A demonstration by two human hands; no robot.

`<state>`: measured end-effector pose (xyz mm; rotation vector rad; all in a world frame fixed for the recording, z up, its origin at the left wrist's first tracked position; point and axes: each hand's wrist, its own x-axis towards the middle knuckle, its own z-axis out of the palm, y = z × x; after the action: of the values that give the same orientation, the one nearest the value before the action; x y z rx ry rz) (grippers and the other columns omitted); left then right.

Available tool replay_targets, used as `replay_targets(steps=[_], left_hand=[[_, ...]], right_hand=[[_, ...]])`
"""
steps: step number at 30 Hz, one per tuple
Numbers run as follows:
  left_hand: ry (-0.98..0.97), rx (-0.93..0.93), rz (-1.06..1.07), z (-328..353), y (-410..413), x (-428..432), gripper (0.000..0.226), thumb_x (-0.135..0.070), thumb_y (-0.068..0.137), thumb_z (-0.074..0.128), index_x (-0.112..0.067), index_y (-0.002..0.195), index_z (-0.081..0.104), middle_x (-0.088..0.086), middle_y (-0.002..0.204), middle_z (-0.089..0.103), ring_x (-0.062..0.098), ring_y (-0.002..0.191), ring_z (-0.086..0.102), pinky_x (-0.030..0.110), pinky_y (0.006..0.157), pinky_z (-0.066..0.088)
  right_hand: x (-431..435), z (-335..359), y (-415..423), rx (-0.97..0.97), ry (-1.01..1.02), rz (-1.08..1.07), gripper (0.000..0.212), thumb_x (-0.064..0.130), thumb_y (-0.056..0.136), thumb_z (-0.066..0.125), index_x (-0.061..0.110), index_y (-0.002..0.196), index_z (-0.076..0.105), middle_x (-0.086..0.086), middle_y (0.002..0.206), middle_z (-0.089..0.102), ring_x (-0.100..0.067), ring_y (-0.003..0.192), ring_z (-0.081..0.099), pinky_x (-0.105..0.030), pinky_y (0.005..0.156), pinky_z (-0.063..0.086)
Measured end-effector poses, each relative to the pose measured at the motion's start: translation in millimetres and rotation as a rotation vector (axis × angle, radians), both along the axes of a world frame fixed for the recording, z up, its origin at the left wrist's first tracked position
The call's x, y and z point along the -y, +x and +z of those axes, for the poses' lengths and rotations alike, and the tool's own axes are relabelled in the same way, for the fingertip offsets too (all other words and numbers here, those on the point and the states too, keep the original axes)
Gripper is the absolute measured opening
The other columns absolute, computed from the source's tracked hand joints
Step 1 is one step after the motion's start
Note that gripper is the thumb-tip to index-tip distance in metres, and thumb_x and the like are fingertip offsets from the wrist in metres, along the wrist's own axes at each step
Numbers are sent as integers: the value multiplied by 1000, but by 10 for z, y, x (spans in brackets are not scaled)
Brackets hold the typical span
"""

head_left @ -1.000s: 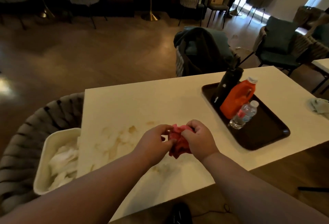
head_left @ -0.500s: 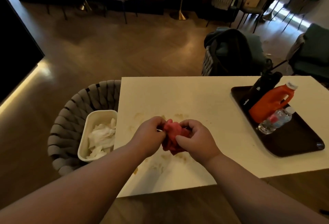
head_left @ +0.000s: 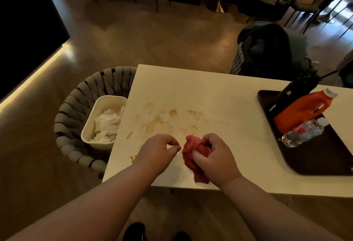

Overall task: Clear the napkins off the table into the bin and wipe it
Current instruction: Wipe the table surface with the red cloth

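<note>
A crumpled red cloth (head_left: 193, 156) hangs over the near part of the white table (head_left: 219, 95), gripped by my right hand (head_left: 214, 156). My left hand (head_left: 158, 151) is just left of the cloth, fingers curled, thumb and forefinger touching, holding nothing that I can see. Brown smears (head_left: 168, 120) spread over the table beyond my hands. A white bin (head_left: 104, 120) with crumpled white napkins (head_left: 108, 124) inside sits on a woven chair seat at the table's left edge.
A dark tray (head_left: 321, 156) at the right holds a black flask (head_left: 294, 91), an orange jug (head_left: 303, 110) and a clear water bottle (head_left: 303, 131). A woven chair (head_left: 76, 106) carries the bin. A chair draped with dark clothing (head_left: 267, 47) stands beyond the table.
My left hand has let go of the red cloth and sits a little apart from it. My right hand still holds it. The view has swung left and down.
</note>
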<state>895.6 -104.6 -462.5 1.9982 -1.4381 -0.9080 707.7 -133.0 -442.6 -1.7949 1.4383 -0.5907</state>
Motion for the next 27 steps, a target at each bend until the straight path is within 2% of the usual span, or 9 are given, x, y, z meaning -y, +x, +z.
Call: replay_targets(steps=[2,4,8,10,14,16,19,21,27], left_hand=[[8,69,26,-70,-63,-95,14,-44,93,70,-37,104,75,-15,116,68,10,110,63,36,96,53],[24,149,20,-132,-96,-171,39,-51,87,74,-39,123,68,-14,132,61,12,125,55,41,105,49],[95,310,-57,-204,-49,-216,88,-66,76,75,-45,152,35,-12,157,39,17,144,36,48,112,42],[147,363,-76,-246,14,-207,104,-69,73,75,-46,158,19,-7,165,25,20,151,25,52,113,39],[310,390,-89,-392,218,-245,131,-71,65,81,-48,159,-8,-2,171,-4,30,157,-3,66,117,27],[377,410,-87,-495,357,-287,138,-70,62,84,-49,157,-14,-2,170,-14,33,156,-12,71,116,22],[437,419,-73,-630,555,-306,142,-68,60,87,-48,157,-15,0,169,-17,36,155,-16,74,115,21],[459,418,-89,-668,624,-279,142,-66,58,88,-49,158,-12,0,169,-16,37,155,-15,76,114,22],[479,391,-164,-693,636,-172,136,-57,62,91,-52,157,-5,-3,169,-16,36,155,-14,82,110,21]], right_hand=[[-31,-39,-78,-2,-10,-7,18,29,83,74,24,85,57,-1,82,60,-12,69,62,-24,50,54],[-69,-83,-139,-7,-27,-31,18,26,86,75,21,85,57,-1,85,58,-5,68,59,-16,46,49],[-111,-250,-149,-100,-36,-94,20,32,91,73,27,98,55,9,100,53,-10,81,57,-15,55,52],[-87,-362,-87,-132,-61,-110,23,36,91,72,31,106,54,11,106,51,-11,88,57,-21,70,57],[-98,-552,95,-248,-7,-25,28,34,95,66,28,121,61,6,121,49,-11,109,51,-24,98,47],[-173,-665,187,-328,72,52,40,34,98,59,31,138,56,3,141,44,-16,127,48,-33,111,45],[-260,-788,292,-491,180,112,59,37,105,49,38,160,27,3,168,18,-23,151,25,-43,124,27],[-257,-819,324,-577,182,138,62,37,106,47,39,162,19,1,170,16,-26,152,22,-45,125,26],[-263,-893,254,-734,135,203,55,32,106,42,34,159,29,0,161,34,-28,140,37,-42,117,39]])
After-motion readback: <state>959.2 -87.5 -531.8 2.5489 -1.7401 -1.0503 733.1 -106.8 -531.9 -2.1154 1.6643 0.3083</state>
